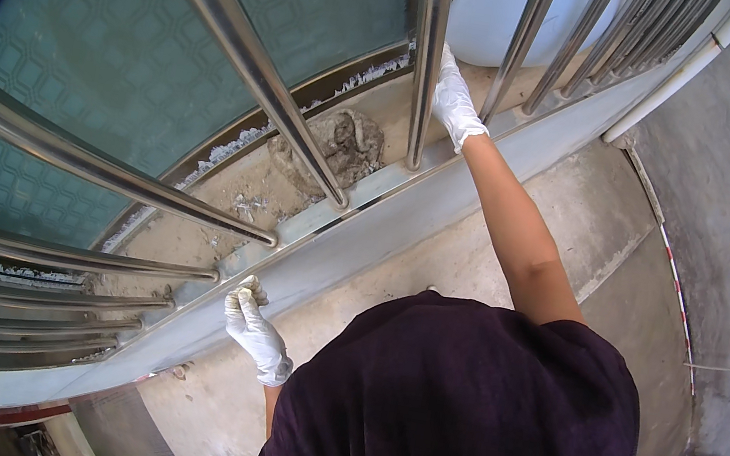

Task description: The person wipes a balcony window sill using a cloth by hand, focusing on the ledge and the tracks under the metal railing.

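My right hand, in a white glove, reaches between upright stainless steel bars over a dusty window ledge. A bar partly covers this hand and its fingertips are hidden, so whether it grips anything cannot be told. Just outside the lower bars, my left hand is raised near the ledge's front edge. Its white glove is stained at the fingertips; the fingers are curled together with nothing visible in them. On the ledge between the hands lies a grey, crumpled, dirt-caked lump, perhaps a rag.
Behind the bars stand patterned greenish window panes, with flaking white material along the frame. A large pale rounded object rests on the ledge at upper right. A white pipe runs beside the wall. Below lies a concrete floor.
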`<state>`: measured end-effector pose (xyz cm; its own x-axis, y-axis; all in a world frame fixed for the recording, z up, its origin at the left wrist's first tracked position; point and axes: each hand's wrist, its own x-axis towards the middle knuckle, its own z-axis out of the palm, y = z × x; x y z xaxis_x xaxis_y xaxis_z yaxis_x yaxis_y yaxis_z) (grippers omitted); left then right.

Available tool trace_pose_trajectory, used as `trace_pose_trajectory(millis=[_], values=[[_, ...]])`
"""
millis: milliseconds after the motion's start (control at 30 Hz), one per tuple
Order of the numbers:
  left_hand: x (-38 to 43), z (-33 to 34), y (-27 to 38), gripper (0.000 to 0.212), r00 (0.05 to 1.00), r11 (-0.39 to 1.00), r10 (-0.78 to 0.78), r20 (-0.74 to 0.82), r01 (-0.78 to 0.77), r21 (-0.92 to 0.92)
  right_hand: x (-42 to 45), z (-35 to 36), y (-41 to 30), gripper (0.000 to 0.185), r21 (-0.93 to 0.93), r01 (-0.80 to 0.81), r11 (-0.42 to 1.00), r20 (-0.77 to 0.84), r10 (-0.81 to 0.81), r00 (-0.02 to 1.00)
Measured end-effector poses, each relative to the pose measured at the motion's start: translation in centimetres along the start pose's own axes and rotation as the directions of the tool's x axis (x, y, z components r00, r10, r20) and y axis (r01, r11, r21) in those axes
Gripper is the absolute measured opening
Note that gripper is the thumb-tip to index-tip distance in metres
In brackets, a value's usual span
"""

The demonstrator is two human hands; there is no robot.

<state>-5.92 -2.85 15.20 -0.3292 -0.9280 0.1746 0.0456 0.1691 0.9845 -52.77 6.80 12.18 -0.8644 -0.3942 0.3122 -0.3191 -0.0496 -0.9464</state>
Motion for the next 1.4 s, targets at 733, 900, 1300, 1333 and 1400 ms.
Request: trace_pose_trajectory(millis=[733,900,1300,1333,1400], values=[[-0.6,6.0,2.5,0.01,0.884,0.991,0.119,0.453,-0.135,0.003,-15.5,-3.3,-10.0,0.049,-0.573,0.224,0.788,0.025,-0.257,0.966],[0.4,9.6,4.8,0.013,0.796,0.949,0.214,0.566,-0.308,0.074,-16.8,-4.4,-10.0,0.048,-0.592,0.216,0.776,0.07,-0.217,0.974],[4.3,13.2,2.1,0.007,0.927,0.961,0.214,0.307,-0.256,0.104,-17.6,-6.5,-10.4,0.046,-0.519,0.333,0.787,0.078,-0.344,0.936],[4.7,13.3,2.0,0.008,0.94,0.973,0.185,0.287,-0.217,0.081,-17.4,-6.4,-10.4,0.045,-0.518,0.36,0.776,0.093,-0.367,0.925],[5.6,13.7,1.4,0.01,0.958,0.983,0.166,0.232,-0.18,0.042,-16.8,-6.0,-10.7,0.044,-0.511,0.37,0.775,0.142,-0.348,0.926]])
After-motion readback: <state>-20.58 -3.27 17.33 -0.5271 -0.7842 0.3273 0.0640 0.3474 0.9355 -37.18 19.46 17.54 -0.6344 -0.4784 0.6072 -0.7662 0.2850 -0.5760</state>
